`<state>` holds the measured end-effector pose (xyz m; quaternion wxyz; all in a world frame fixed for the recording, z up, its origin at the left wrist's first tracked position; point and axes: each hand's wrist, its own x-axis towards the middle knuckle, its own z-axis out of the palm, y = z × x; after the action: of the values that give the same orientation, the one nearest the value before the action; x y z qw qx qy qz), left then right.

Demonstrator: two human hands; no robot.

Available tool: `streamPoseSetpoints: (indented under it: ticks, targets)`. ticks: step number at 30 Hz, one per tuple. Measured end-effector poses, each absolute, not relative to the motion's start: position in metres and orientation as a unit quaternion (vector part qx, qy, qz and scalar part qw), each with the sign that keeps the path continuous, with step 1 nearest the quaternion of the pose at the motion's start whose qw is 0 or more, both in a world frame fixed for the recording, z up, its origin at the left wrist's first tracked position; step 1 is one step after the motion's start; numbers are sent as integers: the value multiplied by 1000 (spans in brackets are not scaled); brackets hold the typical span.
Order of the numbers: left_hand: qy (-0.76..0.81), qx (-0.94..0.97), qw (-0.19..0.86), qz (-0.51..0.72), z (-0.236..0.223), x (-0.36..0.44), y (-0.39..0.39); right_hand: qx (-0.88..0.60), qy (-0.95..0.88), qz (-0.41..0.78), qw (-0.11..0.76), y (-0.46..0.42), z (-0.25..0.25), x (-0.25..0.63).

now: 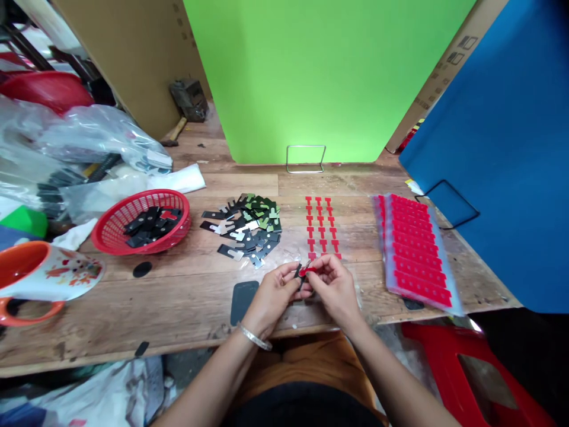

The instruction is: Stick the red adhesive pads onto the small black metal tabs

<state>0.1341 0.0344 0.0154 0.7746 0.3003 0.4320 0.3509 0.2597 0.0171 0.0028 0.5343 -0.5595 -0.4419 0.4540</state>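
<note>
Close to the table's front edge, my left hand (272,295) pinches a small dark flat plate (299,273) between thumb and fingers. My right hand (336,289) grips a red T-shaped sticker (306,271) against that plate, its fingertips partly covering both. Just beyond my hands lie several rows of red T-shaped stickers (321,230) on a clear sheet. To their left spreads a loose pile of flat, notched metal plates (260,240), dark and shiny. Several dark plates (149,224), one bearing a red T, lie in a red mesh basket (171,242).
A stack of red sticker sheets (415,255) lies at the right. Green (329,77) and blue (502,160) boards stand behind. An orange-and-white mug (66,273), plastic bags (102,133) and a hammer (178,130) are at left. A red stool (438,356) stands below the table.
</note>
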Motion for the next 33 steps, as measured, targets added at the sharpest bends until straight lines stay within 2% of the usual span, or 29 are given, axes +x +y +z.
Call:
streamPoseSetpoints:
  ticks: [14, 33]
  targets:
    - [408, 328, 781, 340, 12, 129, 33, -563, -509, 417, 500, 13, 0, 259]
    - [402, 325, 789, 333, 13, 129, 31, -572, -506, 413, 496, 12, -2, 260]
